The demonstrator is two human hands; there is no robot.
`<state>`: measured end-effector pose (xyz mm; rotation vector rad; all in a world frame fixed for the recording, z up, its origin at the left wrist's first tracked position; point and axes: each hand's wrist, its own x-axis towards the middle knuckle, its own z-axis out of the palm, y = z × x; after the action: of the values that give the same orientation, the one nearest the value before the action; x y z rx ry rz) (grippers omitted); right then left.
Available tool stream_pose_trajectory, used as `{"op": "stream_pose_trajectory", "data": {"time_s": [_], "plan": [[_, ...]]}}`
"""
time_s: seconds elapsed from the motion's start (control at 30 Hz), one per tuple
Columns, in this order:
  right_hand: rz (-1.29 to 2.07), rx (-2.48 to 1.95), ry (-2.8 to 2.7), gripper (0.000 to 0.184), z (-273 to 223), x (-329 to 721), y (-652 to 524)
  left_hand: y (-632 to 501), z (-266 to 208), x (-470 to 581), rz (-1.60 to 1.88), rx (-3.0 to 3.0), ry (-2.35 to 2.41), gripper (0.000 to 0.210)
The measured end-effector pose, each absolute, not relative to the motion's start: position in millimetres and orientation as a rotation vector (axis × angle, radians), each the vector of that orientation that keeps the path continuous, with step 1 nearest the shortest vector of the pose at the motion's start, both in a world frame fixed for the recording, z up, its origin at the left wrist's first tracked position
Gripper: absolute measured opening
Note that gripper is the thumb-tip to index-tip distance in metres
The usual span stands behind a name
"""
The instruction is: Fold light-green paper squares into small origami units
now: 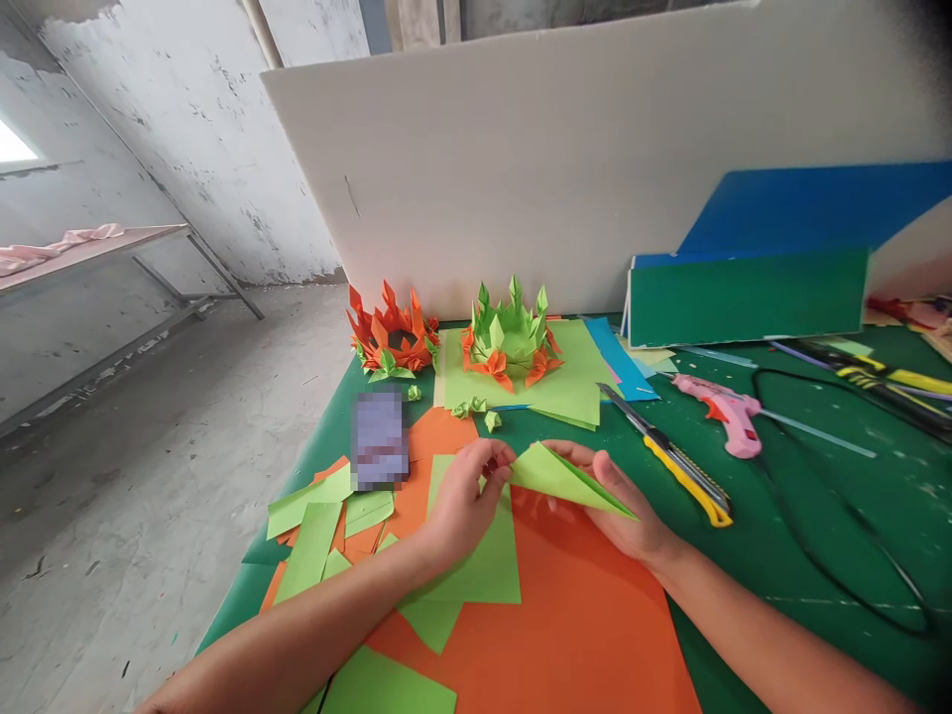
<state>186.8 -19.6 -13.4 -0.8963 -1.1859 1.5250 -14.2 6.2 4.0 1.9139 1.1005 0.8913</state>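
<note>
Between my hands a folded piece of green paper (565,479) is held up above the orange paper sheet (587,615). My left hand (472,491) pinches its left corner between thumb and fingers. Around its right side my right hand (617,501) is closed, thumb on the near side and fingers behind, partly hidden by the paper. Beneath my left hand lies a flat green paper sheet (491,555). Farther back stand a green folded-paper crown (513,332) with orange flowers and an orange folded-paper crown (391,332) with green pieces.
Loose green paper pieces (308,555) lie at the left near a blurred-out rectangular object (379,439). To the right are a yellow utility knife (676,466) and a pink glue gun (725,412) with a black cord. A white board (521,169) stands behind.
</note>
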Motion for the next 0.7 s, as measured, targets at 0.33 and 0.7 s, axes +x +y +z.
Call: {"op": "stream_pose_trajectory", "data": {"time_s": [0.33, 0.7], "plan": [[1.568, -0.891, -1.154, 0.062, -15, 187, -19, 15, 1, -22, 1.125, 1.921, 1.154, 0.011], [1.197, -1.104, -1.224, 0.032, -25, 174, -17, 11, 6, -13, 1.070, 1.240, 0.996, 0.038]]}}
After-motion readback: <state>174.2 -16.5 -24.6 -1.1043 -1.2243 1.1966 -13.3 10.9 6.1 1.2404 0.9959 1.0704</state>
